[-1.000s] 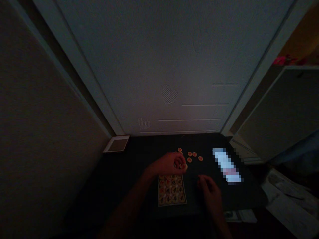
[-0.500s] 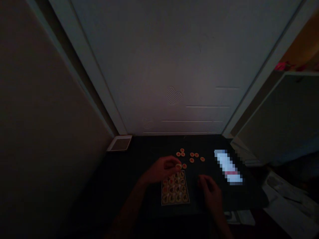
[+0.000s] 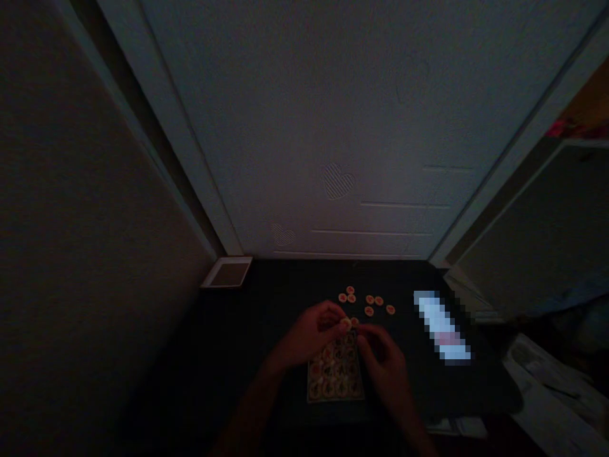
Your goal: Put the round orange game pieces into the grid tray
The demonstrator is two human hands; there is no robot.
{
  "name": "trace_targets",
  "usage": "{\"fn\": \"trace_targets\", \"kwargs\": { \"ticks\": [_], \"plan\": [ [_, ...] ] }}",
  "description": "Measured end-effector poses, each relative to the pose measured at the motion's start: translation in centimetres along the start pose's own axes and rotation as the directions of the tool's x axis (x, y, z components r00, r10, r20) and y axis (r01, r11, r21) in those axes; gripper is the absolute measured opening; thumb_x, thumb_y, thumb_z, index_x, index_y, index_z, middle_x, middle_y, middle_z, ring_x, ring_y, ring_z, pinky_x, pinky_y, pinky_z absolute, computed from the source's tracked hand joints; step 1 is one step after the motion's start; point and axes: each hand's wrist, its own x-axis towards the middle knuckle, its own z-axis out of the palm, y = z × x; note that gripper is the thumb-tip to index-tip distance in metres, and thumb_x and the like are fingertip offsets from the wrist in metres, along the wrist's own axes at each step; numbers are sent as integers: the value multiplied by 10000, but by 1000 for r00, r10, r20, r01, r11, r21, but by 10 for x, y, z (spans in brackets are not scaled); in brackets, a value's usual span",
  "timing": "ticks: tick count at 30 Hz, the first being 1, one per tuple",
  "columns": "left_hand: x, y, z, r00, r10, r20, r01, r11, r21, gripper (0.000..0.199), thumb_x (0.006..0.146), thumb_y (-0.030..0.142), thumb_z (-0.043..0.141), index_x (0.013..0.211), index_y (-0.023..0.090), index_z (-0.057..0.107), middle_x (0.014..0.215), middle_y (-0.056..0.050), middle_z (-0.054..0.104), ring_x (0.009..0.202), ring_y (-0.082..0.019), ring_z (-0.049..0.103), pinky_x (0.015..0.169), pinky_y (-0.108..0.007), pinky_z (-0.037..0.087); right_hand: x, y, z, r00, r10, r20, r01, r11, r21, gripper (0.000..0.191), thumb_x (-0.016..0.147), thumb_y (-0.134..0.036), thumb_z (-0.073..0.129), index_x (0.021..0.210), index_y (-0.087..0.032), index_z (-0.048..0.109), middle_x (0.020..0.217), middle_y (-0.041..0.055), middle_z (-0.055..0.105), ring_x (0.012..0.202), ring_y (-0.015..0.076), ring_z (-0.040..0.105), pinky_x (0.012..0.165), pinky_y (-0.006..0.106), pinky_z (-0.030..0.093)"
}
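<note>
My left hand [image 3: 316,330] is closed, pinching a round Chinese chess piece [image 3: 346,324] with a red mark between thumb and fingertips. It hovers over the upper left part of a shallow tray [image 3: 335,399], where Chinese chess pieces lie in rows. Just right of the pinched piece is another red-marked piece [image 3: 354,322], at the tray's far edge. My right hand [image 3: 384,357] reaches in from the right with bent fingers; its index fingertip is at that second piece, the thumb slightly apart below. In the dim light I cannot tell whether it touches. My left hand covers the tray's upper left corner.
Several loose red-marked pieces [image 3: 370,299] lie on the dark table [image 3: 228,343] beyond the tray. A shallow box or lid [image 3: 228,273] sits at the back left. A bright pixelated shape [image 3: 442,327] lies at the right. Behind stands a white door [image 3: 304,127]; papers [image 3: 552,387] are at the lower right.
My right hand has moved left and up to the tray's far edge, beside my left hand. My left hand keeps its pinch on the piece. The view has shifted slightly.
</note>
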Motion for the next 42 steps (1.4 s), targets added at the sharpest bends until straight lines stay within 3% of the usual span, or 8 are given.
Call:
{"fn": "trace_targets", "kwargs": {
  "ticks": [6, 18, 31, 33, 36, 39, 42],
  "plan": [
    [1, -5, 8, 998, -1, 64, -2, 999, 47, 287, 914, 419, 666, 1102, 205, 699, 1123, -75, 746, 1042, -218, 698, 940, -357, 537, 3, 0, 5, 998, 37, 42, -39, 997, 64, 305, 871, -463, 696, 1059, -225, 716, 1077, 85, 753, 993, 267, 714, 892, 386, 562],
    [3, -9, 19, 1000, -7, -22, 8, 996, 87, 211, 876, 351, 695, 1007, 188, 720, 997, -66, 772, 912, -207, 723, 868, -344, 560, 3, 0, 3, 992, 121, 33, -125, 979, 163, 338, 812, -515, 757, 952, -208, 741, 946, 78, 781, 869, 265, 740, 770, 353, 588],
    [1, -5, 16, 999, 4, 45, -7, 997, 75, 241, 886, 313, 676, 1081, 189, 745, 1092, -73, 779, 997, -225, 731, 922, -361, 555, 7, 11, -4, 996, 82, 26, -84, 991, 108, 321, 863, -500, 714, 1040, -237, 763, 1061, 80, 761, 1002, 272, 708, 857, 368, 574],
    [0, -5, 11, 1000, 30, 10, -31, 994, 106, 241, 898, 310, 662, 1098, 199, 736, 1097, -64, 776, 1009, -220, 728, 923, -354, 559, 9, 14, -8, 999, 42, 18, -43, 997, 69, 302, 886, -500, 687, 1022, -246, 778, 1065, 74, 750, 1001, 262, 702, 878, 367, 564],
    [-6, -10, -3, 985, 67, -157, -32, 975, 218, 225, 936, 349, 614, 1075, 218, 734, 1082, -48, 775, 1000, -215, 723, 920, -363, 565, 12, 19, -15, 1000, 24, 3, -24, 999, 39, 296, 893, -505, 676, 1003, -255, 790, 1064, 68, 739, 995, 255, 700, 880, 362, 563],
    [-18, -25, -16, 920, 160, -358, -9, 921, 389, 209, 946, 368, 599, 1036, 238, 737, 1045, -35, 769, 984, -219, 716, 920, -381, 567, 10, 27, -19, 994, 108, 9, -108, 989, 98, 329, 872, -515, 702, 1072, -262, 767, 1081, 67, 747, 951, 256, 725, 841, 370, 584],
    [-34, -47, -23, 875, 284, -392, -39, 848, 529, 190, 954, 351, 588, 1000, 244, 738, 1054, -47, 746, 1003, -226, 701, 927, -396, 565, 6, 35, -19, 978, 204, 42, -208, 965, 158, 410, 824, -527, 751, 1137, -262, 734, 1025, 70, 777, 912, 271, 747, 800, 382, 600]
  ]
}}
